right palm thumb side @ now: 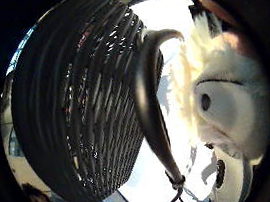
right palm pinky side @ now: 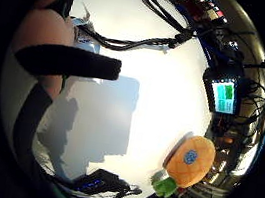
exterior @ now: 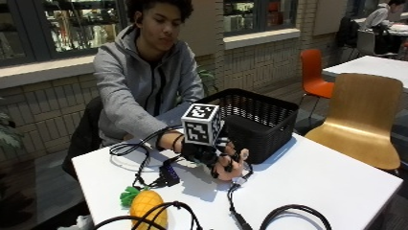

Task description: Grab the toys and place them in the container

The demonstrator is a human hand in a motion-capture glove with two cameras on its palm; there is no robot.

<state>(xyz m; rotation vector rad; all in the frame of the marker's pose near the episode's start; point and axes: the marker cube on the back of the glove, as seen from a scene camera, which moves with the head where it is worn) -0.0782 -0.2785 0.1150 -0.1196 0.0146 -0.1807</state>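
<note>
Thumb-side palm view puts a white plush toy (right palm thumb side: pixel 226 103) against our gloved right hand (exterior: pixel 213 155), whose fingers curl round it just beside the black basket (exterior: pixel 261 122). We judge the carry under way; next comes a lift over the rim. Farther off, the pineapple toy (exterior: pixel 146 206) waits on the table (exterior: pixel 319 182).

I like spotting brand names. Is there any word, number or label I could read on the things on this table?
No readable text anywhere.
Small lit screen at the table's edge: its content is too blurred to read.
Round blue patch on the pineapple toy: too small to read.
Black basket: no label visible.
</note>
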